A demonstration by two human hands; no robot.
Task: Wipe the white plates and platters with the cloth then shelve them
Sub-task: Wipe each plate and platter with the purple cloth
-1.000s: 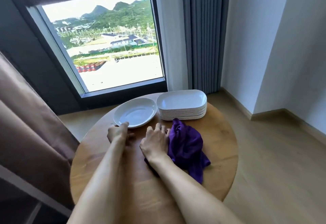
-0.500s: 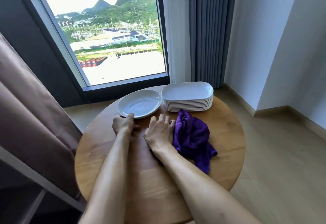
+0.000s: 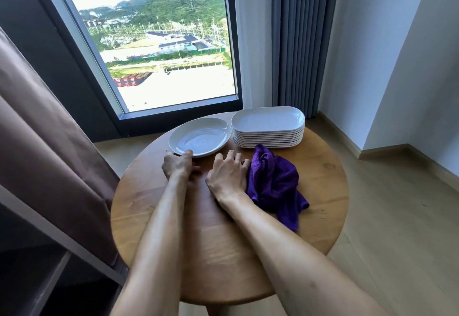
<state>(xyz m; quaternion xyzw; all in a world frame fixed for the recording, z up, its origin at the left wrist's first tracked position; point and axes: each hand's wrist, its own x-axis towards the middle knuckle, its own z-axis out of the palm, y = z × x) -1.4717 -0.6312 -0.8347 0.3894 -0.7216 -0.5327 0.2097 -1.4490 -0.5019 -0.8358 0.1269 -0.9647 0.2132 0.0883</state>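
**A:** How far along is this? Nothing looks wiped or shelved yet. The round plate (image 3: 200, 136) and the platter stack (image 3: 268, 126) are sat at the far side of the table (image 3: 323, 179), with the purple cloth (image 3: 273, 184) bunched just near of the stack.

**B:** Agreed, barely started. The plate's near rim is touched by the left hand (image 3: 177, 165), fingers curled, nothing lifted. The cloth's left edge is met by loosely bent fingers of the right hand (image 3: 227, 175); whether it's gripped can't be told. Compared with a second ago, the left hand has been moved up to the plate.

round plates (image 3: 200, 137): 1 | platters in stack (image 3: 268, 128): about 10, edges hard to split | purple cloths (image 3: 273, 184): 1 | hands: 2, left (image 3: 176, 166), right (image 3: 227, 179) | round tables (image 3: 323, 186): 1
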